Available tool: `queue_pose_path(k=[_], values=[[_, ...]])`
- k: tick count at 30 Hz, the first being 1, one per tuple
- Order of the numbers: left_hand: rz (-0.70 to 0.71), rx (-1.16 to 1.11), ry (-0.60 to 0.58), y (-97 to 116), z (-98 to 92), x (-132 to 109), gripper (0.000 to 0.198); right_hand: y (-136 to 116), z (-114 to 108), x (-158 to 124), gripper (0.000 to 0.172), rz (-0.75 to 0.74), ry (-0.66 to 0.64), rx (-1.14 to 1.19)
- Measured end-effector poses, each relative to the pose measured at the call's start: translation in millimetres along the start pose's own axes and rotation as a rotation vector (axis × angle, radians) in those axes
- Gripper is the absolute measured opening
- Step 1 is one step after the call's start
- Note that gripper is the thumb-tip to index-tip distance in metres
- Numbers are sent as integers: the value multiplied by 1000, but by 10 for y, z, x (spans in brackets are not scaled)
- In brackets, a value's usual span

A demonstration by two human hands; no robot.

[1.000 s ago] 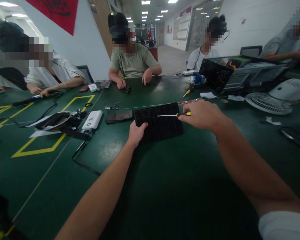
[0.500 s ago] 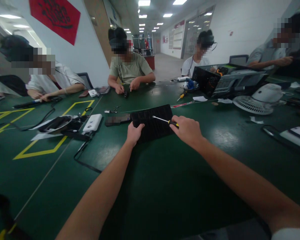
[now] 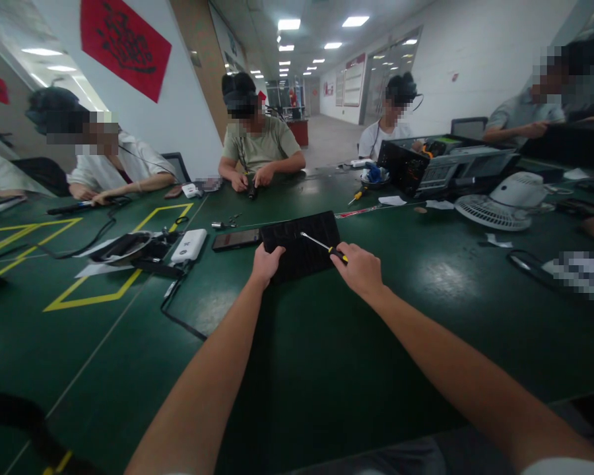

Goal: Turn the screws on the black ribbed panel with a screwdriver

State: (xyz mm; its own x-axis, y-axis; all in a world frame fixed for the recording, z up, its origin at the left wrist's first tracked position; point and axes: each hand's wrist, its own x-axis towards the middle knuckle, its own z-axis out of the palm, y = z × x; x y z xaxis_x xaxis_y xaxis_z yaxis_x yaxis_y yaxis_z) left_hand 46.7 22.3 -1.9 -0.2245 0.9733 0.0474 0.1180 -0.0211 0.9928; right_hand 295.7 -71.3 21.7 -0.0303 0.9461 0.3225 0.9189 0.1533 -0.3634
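- Black panel (image 3: pixel 304 245): was held near the center of the frame, slanted, above or on the green table (image 3: pixel 391 369); was too dark underneath to tell about contact with the surface.
- Left hand (image 3: pixel 268 265): gripped the panel at its left edge, thumb over the front face, other fingers mostly hidden.
- Right hand (image 3: pixel 360 268): was wrapped around the handle of the screwdriver, just off the panel's right edge.
- Screwdriver (image 3: pixel 334 253), yellow and black at the handle: pointed up and to the left, metal shaft across the panel's face; was too small at the tip to tell touching from hovering.
- Dark phone (image 3: pixel 236 240): lay flat just left of the panel.
- Small metal cylinder (image 3: pixel 218 225): lay beyond the phone, small bits close by.
- White box (image 3: pixel 189 245): rested left of center, beside a heap of black gear (image 3: pixel 133 249) and above a black cable (image 3: pixel 181 321).
- Second screwdriver (image 3: pixel 359 194): lay right of upper center, near a scrap of white paper (image 3: pixel 393 200).
- Open computer case (image 3: pixel 455 165): stood at upper right, behind a white fan (image 3: pixel 495 204).
- Co-worker in a green shirt (image 3: pixel 264 148): sat at upper center, bent over a small dark object (image 3: pixel 252 190).
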Motion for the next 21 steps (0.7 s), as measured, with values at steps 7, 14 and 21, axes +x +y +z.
queue_pose_path(k=[7,14,21], values=[[35,12,5,-34,-2,-2,30,48,139,-58,23,8,8,126],[62,29,12,-109,-5,22,32,92,279,-115,22,22,101,289],[65,18,4,-99,-1,-16,31,37,284,-164,14,-13,86,423]])
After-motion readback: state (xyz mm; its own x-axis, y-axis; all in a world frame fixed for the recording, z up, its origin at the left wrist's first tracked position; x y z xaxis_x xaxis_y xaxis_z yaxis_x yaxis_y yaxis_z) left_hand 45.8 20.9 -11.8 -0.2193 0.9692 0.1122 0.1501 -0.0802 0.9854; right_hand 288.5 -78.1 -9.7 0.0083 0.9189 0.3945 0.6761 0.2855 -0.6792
